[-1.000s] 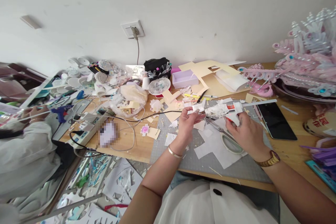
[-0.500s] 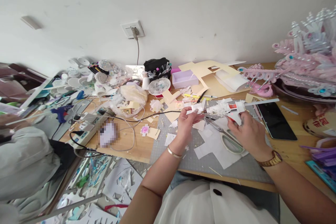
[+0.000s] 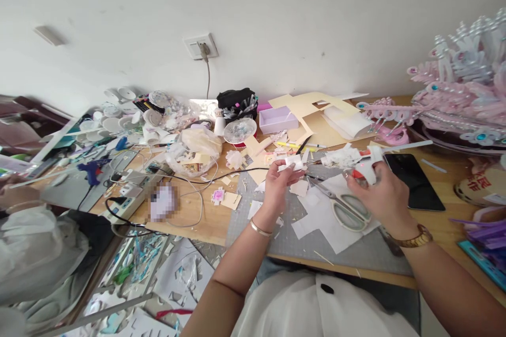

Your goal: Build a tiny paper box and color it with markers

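Rightward and up goes the glue gun (image 3: 338,158), its front end farther from the left hand (image 3: 277,183) than half a second ago, and more of the scissors (image 3: 337,198) comes into view beneath it! Right hand (image 3: 382,196) has the white handle wrapped firmly, a hold that seems chosen to keep the front end pointing at the other hand; whether the trigger is squeezed, I can't tell. Out past that grip pokes a glue stick (image 3: 415,145), presumably left long so it can feed through. Over to the left pinch: thumb and fingertips close on a small white piece (image 3: 293,162), raised off the mat (image 3: 253,245) and gripped low, likely keeping the fingers clear of a hot tip. Below and between the two grips, those scissors lie on white paper (image 3: 336,237), probably parked there to stay within reach. Right of the gun grip, a dark tablet (image 3: 419,184) lies flat, apparently out of the working spot.
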`<state>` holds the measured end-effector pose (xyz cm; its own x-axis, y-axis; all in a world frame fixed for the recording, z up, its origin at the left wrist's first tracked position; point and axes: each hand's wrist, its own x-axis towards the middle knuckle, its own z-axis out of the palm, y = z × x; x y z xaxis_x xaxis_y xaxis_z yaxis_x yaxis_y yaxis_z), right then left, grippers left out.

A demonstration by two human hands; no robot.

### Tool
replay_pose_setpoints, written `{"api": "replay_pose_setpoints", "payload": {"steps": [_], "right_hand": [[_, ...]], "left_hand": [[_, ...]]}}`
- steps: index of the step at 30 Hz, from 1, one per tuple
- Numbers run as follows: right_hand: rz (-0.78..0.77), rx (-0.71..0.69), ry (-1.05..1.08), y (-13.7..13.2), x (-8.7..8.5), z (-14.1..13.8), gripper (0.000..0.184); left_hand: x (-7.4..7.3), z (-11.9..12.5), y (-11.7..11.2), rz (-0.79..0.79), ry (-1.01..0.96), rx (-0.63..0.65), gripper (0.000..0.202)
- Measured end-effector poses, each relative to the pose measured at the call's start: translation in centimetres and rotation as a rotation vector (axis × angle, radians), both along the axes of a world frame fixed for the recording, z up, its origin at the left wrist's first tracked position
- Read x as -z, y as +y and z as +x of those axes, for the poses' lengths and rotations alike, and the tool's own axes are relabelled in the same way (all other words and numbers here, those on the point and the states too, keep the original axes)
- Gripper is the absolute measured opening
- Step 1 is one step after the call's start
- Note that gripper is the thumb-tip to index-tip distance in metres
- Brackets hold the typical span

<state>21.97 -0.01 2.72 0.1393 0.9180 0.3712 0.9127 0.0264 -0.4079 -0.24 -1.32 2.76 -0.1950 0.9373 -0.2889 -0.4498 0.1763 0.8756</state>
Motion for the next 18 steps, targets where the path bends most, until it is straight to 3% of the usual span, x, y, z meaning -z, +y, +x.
{"api": "replay_pose_setpoints", "payload": {"steps": [4, 10, 15, 18], "right_hand": [[-0.229, 0.055, 0.08, 1.5, -0.8, 1.4, 0.046], [-0.435, -0.019, -0.121, 3.1, 0.4, 2.1, 0.061], [-0.475, -0.029, -0.272, 3.1, 0.6, 1.6, 0.063], [-0.369, -0.075, -0.325, 2.9, 0.4, 1.9, 0.057]], "left_hand": [[-0.1, -0.3, 0.1, -0.012, -0.016, 0.024, 0.047], [-0.1, -0.8, 0.3, -0.001, -0.041, 0.054, 0.049], [-0.6, -2.0, 0.5, -0.006, -0.019, 0.019, 0.044], [-0.8, -2.8, 0.5, -0.013, -0.017, -0.019, 0.042]]}}
